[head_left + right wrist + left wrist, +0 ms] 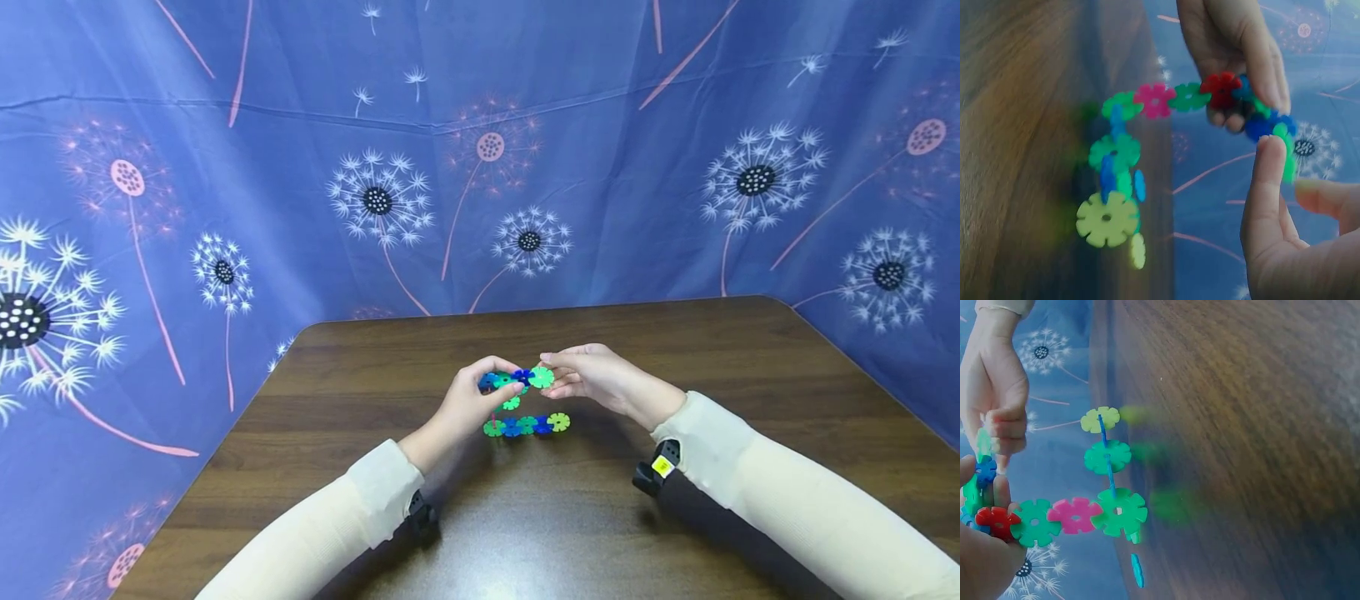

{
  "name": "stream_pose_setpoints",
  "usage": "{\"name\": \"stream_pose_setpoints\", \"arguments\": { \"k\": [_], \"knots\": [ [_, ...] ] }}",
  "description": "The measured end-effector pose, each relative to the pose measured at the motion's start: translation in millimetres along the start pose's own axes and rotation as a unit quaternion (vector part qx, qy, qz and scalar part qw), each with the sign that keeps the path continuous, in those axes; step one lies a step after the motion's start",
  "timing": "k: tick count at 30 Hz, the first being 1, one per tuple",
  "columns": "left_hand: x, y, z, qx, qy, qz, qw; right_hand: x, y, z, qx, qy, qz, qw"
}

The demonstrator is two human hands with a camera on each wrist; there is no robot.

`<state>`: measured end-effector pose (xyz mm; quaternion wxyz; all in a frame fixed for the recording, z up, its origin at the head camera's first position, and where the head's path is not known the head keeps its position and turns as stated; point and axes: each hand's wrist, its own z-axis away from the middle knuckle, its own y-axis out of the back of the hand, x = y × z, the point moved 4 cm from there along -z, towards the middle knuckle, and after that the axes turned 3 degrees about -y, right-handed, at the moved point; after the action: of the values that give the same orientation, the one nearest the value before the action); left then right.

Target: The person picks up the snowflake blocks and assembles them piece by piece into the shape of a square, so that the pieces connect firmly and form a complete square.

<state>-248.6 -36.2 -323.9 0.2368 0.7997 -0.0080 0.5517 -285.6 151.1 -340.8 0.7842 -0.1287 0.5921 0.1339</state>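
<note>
Linked flower-shaped discs form a structure of joined chains, with a lower row (527, 425) close to the tabletop. My left hand (467, 406) grips the upper chain, thumb in front, near a dark blue disc (522, 378) and a red disc (1221, 90). At that chain's free end is a light green disc (542, 377), held at its edges between the fingertips and thumb of my right hand (611, 379). A pink disc (1075, 515) and green discs run down from the left hand to the lower part, where a yellow-green disc (1107, 219) ends one row.
The brown wooden table (337, 375) lies beneath both hands. Behind it hangs a blue cloth (450, 275) with dandelion prints. Dark wrist cameras sit under both cream sleeves (795, 467).
</note>
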Motion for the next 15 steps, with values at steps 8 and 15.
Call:
{"name": "stream_pose_setpoints", "arguments": {
  "k": [8,15],
  "knots": [
    [-1.1,2.3,-0.7,0.009,0.002,0.011,0.9999,14,10,-29.4,0.048,0.022,0.047,0.9975],
    [-4.0,3.1,-0.5,0.017,-0.001,0.013,0.9998,24,0,-54.2,0.075,0.036,0.158,0.984]
  ]
}}
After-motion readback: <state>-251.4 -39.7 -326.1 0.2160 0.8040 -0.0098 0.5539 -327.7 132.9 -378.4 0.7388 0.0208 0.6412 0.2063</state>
